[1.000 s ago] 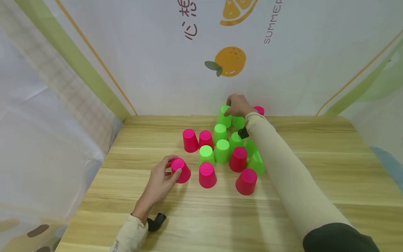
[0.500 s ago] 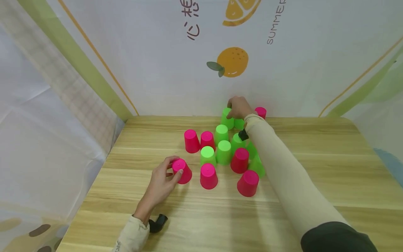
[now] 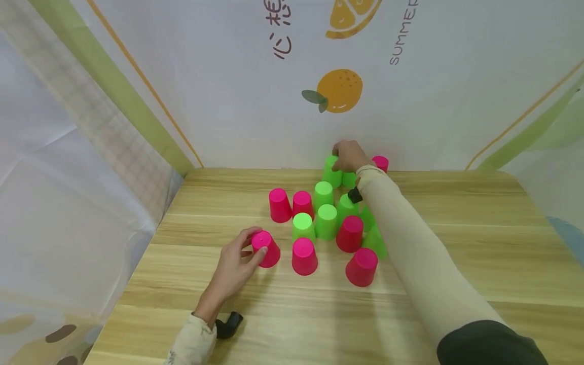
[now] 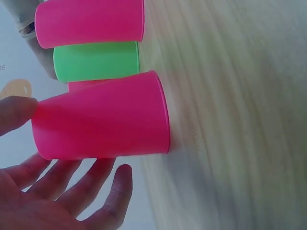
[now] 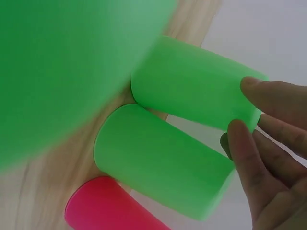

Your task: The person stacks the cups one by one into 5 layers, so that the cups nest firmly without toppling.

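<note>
Toward the front left of the cup group, my left hand [image 3: 232, 266] grips an upside-down pink cup [image 3: 269, 251]. Its thumb lies on one side of the cup, and the fingers on the other, as the left wrist view shows. At the back edge of the table, my right hand [image 3: 350, 156] pinches the top of an upside-down green cup [image 5: 192, 79] between thumb and fingers. A second green cup [image 5: 163, 158] stands right beside it, close to the fingertips. The forearm hides part of the cups on the right.
Several more upside-down cups stand close together on the wooden table [image 3: 182, 294], among them a pink cup [image 3: 304, 257], a green cup [image 3: 326, 223] and a front pink cup [image 3: 362, 267]. A white printed curtain [image 3: 255, 116] hangs behind the back edge.
</note>
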Demonstrator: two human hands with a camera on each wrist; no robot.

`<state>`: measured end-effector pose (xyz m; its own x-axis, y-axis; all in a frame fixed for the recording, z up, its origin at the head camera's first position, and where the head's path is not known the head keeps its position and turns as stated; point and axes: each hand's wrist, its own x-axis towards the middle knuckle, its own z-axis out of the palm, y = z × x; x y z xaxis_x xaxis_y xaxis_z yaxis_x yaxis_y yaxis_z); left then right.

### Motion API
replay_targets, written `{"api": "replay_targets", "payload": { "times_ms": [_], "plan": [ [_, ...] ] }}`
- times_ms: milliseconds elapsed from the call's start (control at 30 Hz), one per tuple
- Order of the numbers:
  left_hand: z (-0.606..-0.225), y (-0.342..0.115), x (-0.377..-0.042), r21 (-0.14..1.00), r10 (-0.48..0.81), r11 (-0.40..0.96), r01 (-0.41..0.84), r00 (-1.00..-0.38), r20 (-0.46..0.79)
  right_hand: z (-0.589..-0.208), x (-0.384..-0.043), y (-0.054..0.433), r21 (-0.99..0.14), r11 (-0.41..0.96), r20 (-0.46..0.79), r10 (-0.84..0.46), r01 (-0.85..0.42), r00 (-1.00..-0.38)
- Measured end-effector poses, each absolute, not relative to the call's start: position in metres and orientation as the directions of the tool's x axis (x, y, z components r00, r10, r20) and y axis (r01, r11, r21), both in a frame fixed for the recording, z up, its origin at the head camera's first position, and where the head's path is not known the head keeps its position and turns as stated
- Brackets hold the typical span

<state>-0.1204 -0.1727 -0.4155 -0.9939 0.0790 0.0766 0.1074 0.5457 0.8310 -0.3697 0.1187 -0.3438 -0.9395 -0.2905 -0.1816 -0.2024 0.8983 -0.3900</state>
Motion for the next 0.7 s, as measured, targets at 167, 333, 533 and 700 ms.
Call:
{"api": "replay_targets", "payload": {
  "times_ms": [167,333,533,700],
  "plan": [
    [-0.419,-0.173,-0.120,0.837,0.099,0.535,0.113,-0.993,0.071,-0.338,-0.369,0.124,-0.408,0.882,-0.160,-0.322,-0.234,-0.933],
    [-0.419,-0.174,-0.123,0.830,0.124,0.545,0.120,-0.990,0.062,-0.324,-0.366,0.138,-0.473,0.849,-0.145,-0.339,-0.236,-0.930],
    [-0.409,-0.181,-0.130,0.811,0.154,0.559,0.173,-0.983,0.103,-0.313,-0.358,0.167,-0.578,0.789,-0.183,-0.371,-0.206,-0.910],
    [-0.392,-0.186,-0.138,0.792,0.174,0.570,0.218,-0.974,0.143,-0.311,-0.346,0.190,-0.579,0.781,-0.165,-0.393,-0.234,-0.904]
  ]
}}
